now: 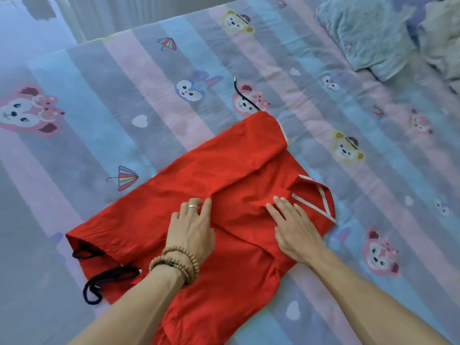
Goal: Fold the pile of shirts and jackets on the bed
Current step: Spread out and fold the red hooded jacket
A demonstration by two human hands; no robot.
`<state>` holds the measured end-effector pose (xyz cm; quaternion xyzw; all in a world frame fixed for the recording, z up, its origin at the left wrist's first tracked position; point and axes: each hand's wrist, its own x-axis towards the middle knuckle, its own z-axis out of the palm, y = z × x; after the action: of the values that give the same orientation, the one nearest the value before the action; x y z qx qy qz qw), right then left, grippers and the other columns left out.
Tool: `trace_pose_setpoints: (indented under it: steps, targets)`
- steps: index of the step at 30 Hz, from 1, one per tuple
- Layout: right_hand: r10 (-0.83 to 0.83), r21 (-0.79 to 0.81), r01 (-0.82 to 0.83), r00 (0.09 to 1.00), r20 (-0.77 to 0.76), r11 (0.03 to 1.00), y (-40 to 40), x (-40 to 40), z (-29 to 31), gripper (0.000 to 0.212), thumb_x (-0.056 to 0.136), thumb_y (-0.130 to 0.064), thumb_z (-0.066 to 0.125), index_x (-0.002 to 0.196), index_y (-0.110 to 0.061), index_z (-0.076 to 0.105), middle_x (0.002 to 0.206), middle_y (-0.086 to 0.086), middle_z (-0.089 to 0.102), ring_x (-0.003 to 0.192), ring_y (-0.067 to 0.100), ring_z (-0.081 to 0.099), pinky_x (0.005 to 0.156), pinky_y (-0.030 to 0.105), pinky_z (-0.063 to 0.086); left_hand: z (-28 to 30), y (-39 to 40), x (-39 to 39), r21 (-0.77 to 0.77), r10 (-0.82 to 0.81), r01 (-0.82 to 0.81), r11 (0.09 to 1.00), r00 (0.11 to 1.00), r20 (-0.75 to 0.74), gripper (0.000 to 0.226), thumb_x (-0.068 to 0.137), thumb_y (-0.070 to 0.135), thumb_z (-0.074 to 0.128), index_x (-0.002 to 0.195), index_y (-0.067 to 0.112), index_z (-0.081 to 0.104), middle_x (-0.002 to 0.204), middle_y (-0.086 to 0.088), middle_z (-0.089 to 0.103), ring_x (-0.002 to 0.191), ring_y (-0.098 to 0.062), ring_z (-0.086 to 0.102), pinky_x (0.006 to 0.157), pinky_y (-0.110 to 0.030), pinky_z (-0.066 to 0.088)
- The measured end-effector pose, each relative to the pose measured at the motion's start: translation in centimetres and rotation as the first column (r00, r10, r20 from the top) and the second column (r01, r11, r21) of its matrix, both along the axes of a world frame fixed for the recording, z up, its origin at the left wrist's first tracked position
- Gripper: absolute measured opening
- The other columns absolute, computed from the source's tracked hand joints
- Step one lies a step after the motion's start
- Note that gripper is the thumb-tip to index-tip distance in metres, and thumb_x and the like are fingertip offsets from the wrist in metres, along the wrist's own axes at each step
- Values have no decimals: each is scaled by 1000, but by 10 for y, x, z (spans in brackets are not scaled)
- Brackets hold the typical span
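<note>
A red jacket [231,170] lies partly folded on the bed, with white trim at its right edge and black drawstrings [104,280] trailing from its left hem. My left hand [191,227], with a ring and bead bracelets, presses flat on the jacket's middle, fingers straight. To its right, my right hand [293,227] lies flat on the cloth too, fingertips at a crease near the white trim. Another black cord [242,94] pokes out beyond the jacket's far corner.
The bed sheet [149,100] is striped pink, blue and grey with cartoon animals. A heap of pale blue and cream clothes [388,33] lies at the far right corner. The bed's far edge runs along the top left.
</note>
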<state>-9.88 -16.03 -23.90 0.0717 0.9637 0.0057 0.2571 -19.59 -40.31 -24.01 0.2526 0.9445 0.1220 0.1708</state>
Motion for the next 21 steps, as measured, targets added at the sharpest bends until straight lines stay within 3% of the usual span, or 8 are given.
trace_pose_setpoints:
  steps: [1,3,5,7,9,14,17,21]
  targets:
    - [-31,-14,30,999,-22,999,8,15,2,67,73,-27,36,135,-14,55,146,12,49,133,28,48,103,46,45,5,10,23,82,-64,67,994,997,-38,48,69,29,70,114,16,60,107,-8,59,93,-32,62,71,-40,51]
    - [-76,-25,77,997,19,997,26,49,3,72,62,-29,41,130,-15,60,141,12,53,129,30,53,101,49,44,11,28,71,72,-146,137,988,978,150,31,83,36,58,110,21,52,100,-2,61,88,-29,65,71,-38,51]
    - [-33,14,32,998,54,999,41,74,-2,86,59,-31,52,144,-21,47,153,6,41,139,27,42,109,54,33,-1,33,112,-26,-127,147,989,919,373,37,89,55,45,114,27,43,108,3,62,99,-26,63,79,-35,48]
    - [6,45,-11,994,108,999,52,91,-10,104,57,-27,66,154,-26,29,160,1,26,146,24,29,114,54,23,-15,30,143,-70,-88,126,990,912,401,52,79,70,48,111,30,42,110,7,58,100,-24,63,79,-34,47]
    - [-2,65,-2,998,62,998,55,89,-19,107,49,-18,73,150,-24,38,155,5,37,142,27,37,110,54,31,-27,25,162,-114,-81,130,985,930,359,61,69,69,56,113,29,41,108,5,51,99,-22,60,80,-36,45]
    - [84,141,-48,960,-266,989,57,72,-39,53,70,-8,51,121,-11,67,123,12,66,114,32,63,96,51,47,-40,13,174,-79,-200,216,973,965,170,55,41,28,78,92,22,56,78,2,51,63,-22,58,52,-33,46]
    - [41,97,3,895,-444,995,58,52,-21,22,68,-3,48,76,-12,67,77,8,66,82,31,66,97,50,44,-31,0,162,-127,-182,202,971,971,157,57,25,14,77,75,22,51,68,4,49,56,-21,56,44,-29,42]
    - [89,114,-41,889,-450,993,57,-11,27,17,61,4,63,65,-12,65,61,5,59,69,30,61,98,59,41,8,-23,122,-100,101,-73,992,945,312,33,57,31,66,85,26,49,78,8,52,83,-24,63,63,-33,43]
